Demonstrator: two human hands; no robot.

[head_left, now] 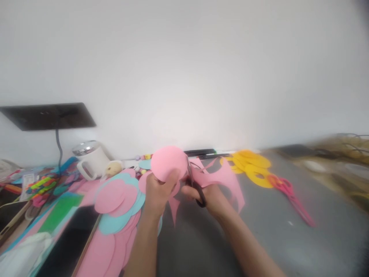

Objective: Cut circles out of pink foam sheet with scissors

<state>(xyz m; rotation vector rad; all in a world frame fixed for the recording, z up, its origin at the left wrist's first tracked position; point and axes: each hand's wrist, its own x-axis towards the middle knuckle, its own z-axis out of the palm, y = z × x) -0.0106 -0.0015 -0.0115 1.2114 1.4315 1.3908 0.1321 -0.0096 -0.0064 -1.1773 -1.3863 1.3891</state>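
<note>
Pink disc point(167, 161) is up in front of me, raised over the counter point(196, 242) toward its back edge, with the wall point(184, 77) behind. My left hand point(161, 188) has its grip closed on the disc's lower part, thumb on the face. My right hand point(206, 196) has its grip closed around the handles of the black scissors point(198, 188); blades point up at the disc's right rim. Can't tell how far the blades are open, too blurred.

Pink offcut point(227, 179) curves out above my right hand and wrist. Pens point(200, 152) lie along the back edge behind it. Yellow rings point(256, 175) sit in a loose heap right of the offcut, near the back edge. Pink scissors point(292, 196) lie beside the heap, handles at the rings, blades angled toward the near right corner.

Left of my left hand: overlapping pink and blue discs point(118, 196), spreading down toward the near edge. White mug point(94, 161) stands behind them, metallic lid on.
</note>
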